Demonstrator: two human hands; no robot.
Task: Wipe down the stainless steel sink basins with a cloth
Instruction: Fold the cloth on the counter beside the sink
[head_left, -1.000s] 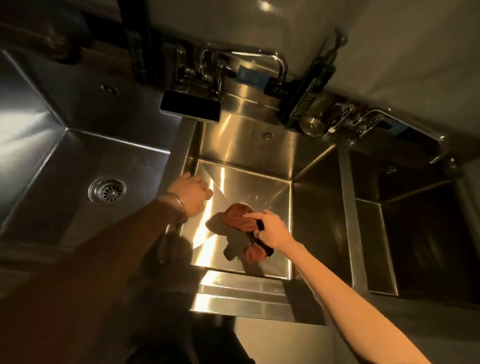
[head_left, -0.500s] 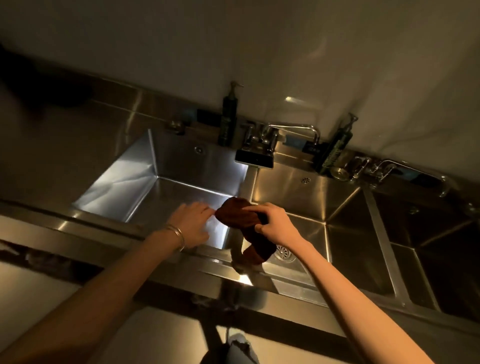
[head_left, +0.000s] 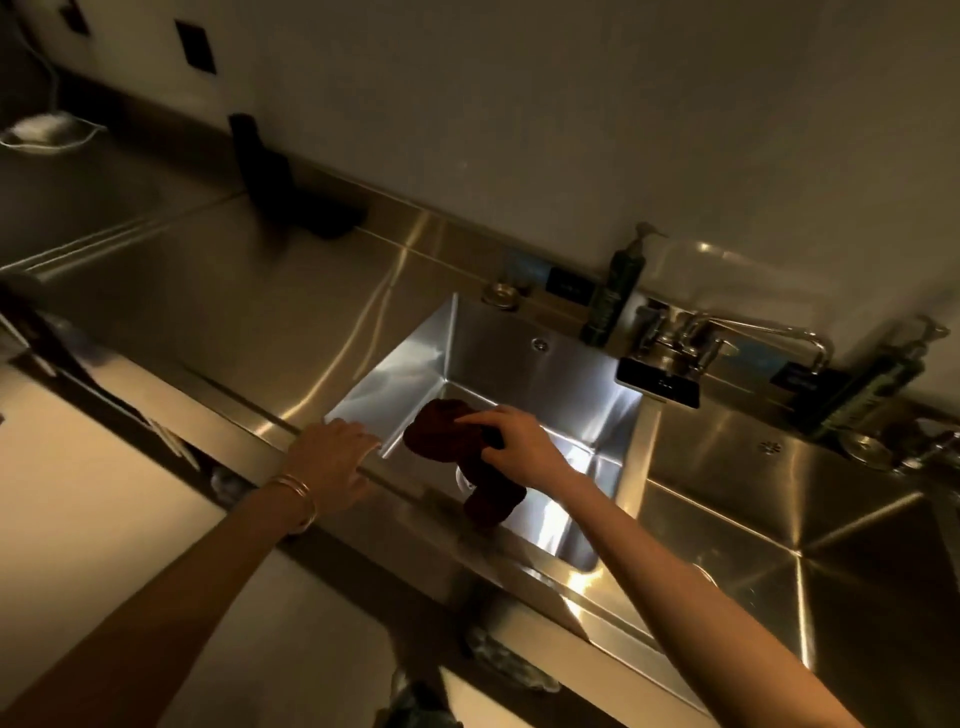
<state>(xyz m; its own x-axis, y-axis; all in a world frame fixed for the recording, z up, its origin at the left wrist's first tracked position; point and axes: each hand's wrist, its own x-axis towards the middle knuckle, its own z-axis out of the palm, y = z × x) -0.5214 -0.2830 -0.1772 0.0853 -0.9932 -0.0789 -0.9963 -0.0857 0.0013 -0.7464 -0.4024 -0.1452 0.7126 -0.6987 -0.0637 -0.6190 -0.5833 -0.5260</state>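
My right hand (head_left: 519, 447) pinches the soft, limp dark-red cloth (head_left: 441, 431), best bunched mid-fold, over the left stainless steel basin (head_left: 545, 374), left hand (head_left: 335, 457) spread on its near rim.

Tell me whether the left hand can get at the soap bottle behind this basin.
Probably yes, with a stretch. The left hand rests open on the basin rim, holding nothing; the soap bottle stands across the basin. Only the right hand and cloth lie near that path.

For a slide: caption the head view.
Right hand grips dark cloth over left basin; left hand rests on rim.
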